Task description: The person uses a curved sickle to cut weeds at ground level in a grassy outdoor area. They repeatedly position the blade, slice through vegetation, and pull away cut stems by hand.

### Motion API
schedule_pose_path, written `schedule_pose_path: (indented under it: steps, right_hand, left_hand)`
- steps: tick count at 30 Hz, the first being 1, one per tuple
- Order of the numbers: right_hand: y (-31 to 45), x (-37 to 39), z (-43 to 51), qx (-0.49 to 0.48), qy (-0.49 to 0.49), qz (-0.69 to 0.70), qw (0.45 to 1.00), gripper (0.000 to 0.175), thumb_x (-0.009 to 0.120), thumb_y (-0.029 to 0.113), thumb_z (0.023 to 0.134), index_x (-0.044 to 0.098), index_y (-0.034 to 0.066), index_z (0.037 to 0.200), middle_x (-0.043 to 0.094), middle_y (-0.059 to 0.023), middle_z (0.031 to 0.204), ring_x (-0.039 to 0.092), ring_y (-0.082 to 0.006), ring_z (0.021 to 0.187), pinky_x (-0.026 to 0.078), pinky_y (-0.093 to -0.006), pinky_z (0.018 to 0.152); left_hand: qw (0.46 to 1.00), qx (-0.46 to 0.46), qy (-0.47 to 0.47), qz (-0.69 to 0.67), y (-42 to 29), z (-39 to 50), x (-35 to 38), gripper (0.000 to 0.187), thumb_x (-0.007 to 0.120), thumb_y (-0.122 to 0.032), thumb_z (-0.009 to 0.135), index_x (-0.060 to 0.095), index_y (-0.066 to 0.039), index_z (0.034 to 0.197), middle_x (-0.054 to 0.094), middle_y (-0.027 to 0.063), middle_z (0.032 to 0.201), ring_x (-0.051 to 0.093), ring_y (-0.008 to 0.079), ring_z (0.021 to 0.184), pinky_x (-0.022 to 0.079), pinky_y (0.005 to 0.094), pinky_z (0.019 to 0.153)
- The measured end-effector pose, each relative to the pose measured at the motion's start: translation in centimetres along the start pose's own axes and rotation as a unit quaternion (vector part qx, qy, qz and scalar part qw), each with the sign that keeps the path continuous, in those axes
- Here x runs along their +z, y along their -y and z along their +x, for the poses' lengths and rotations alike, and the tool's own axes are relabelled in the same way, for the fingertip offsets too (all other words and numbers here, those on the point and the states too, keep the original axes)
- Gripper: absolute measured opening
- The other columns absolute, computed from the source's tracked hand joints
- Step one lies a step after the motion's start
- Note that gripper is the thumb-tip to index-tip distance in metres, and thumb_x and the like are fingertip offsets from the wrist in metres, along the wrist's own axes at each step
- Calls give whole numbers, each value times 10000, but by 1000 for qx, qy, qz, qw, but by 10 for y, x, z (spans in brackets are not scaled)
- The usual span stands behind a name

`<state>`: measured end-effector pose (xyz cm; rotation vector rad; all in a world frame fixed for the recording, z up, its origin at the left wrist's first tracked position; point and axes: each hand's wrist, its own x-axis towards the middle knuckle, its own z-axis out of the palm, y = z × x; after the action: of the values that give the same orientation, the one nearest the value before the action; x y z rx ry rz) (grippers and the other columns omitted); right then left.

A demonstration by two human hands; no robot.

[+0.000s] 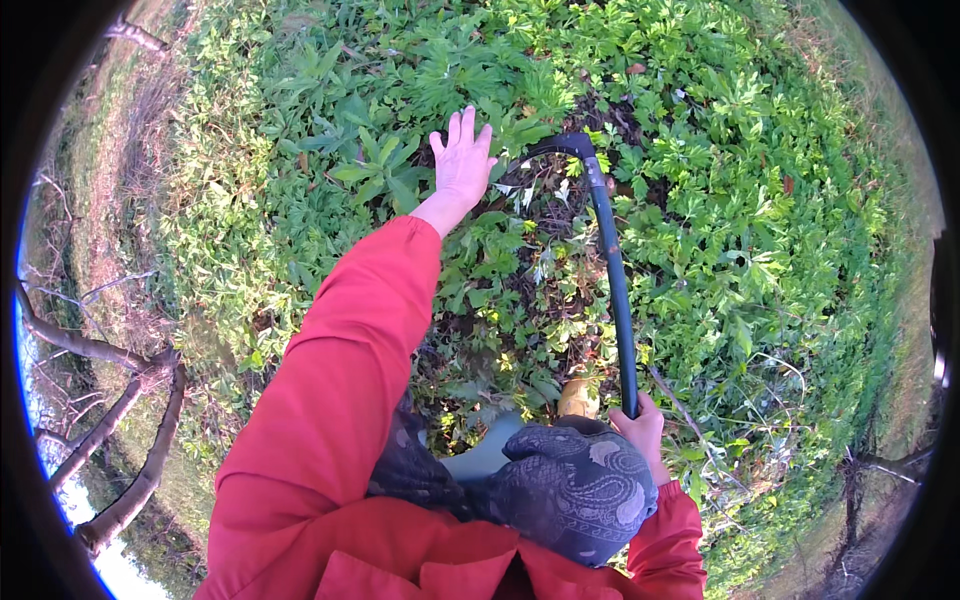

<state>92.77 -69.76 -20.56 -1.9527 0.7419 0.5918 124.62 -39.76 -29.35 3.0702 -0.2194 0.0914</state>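
My left hand point(461, 165) is stretched forward over low leafy green plants point(390, 165), palm down and fingers apart, with nothing in it. Whether its fingertips touch the leaves I cannot tell. My right hand point(643, 429), beside my right knee, grips the lower end of the dark handle of a sickle point(616, 285). From there the handle runs forward to a metal ferrule, where the dark blade point(555, 144) bends left towards my left hand. Leaves partly hide the blade's tip. Below it, dark soil and pale, turned-over leaves point(525, 195) show between the stems.
My knee in patterned cloth point(577, 487) and a tan shoe tip point(579, 397) are close to the handle. A pale plastic object point(487, 450) shows between my legs. Bare branches point(150, 427) stand at the left; a thin dry stem point(690, 420) leans at the right.
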Motion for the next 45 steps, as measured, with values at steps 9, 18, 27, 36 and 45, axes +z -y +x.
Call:
schedule_pose_path:
  steps: [9, 18, 27, 36, 45]
  right_hand:
    - [6, 0, 16, 32, 9, 65, 997, 192, 674, 65, 720, 491, 18, 753, 456, 13, 533, 439, -55, 418, 348, -247, 363]
    - [21, 8, 34, 86, 34, 191, 977, 163, 629, 17, 749, 485, 9, 822, 481, -1, 540, 449, -74, 374, 356, -229, 332]
    - [4, 13, 33, 159, 172, 184, 955, 186, 594, -3, 752, 498, -5, 912, 487, -14, 562, 451, -101, 369, 376, -246, 338]
    - [-17, -50, -59, 164, 111, 162, 967, 160, 622, -34, 737, 521, 14, 851, 518, 5, 588, 460, -66, 422, 343, -208, 374]
    - [32, -10, 36, 68, 18, 264, 962, 126, 559, -13, 760, 445, 19, 803, 473, -16, 520, 437, -101, 350, 369, -242, 315]
  left_hand:
    - [992, 104, -18, 68, 2, 38, 9, 475, 647, -196, 797, 502, -105, 1241, 202, 93, 1470, 222, 296, 1346, 261, 562, 993]
    - [987, 109, 68, 99, 7, 52, 4, 107, 547, -97, 774, 648, -63, 782, 255, 114, 1462, 238, 299, 1349, 242, 576, 1025]
    - [990, 97, 47, 96, 13, 50, 4, 100, 582, -148, 773, 675, -118, 750, 347, 92, 1417, 282, 279, 1323, 217, 540, 1022]
    - [994, 104, 12, 9, 37, 18, -19, 80, 657, -190, 754, 669, -111, 764, 405, 77, 1362, 333, 250, 1272, 260, 494, 962]
    - [905, 399, 59, 134, -18, 9, -44, 75, 563, -108, 777, 630, -75, 774, 286, 66, 1455, 279, 239, 1335, 268, 491, 1016]
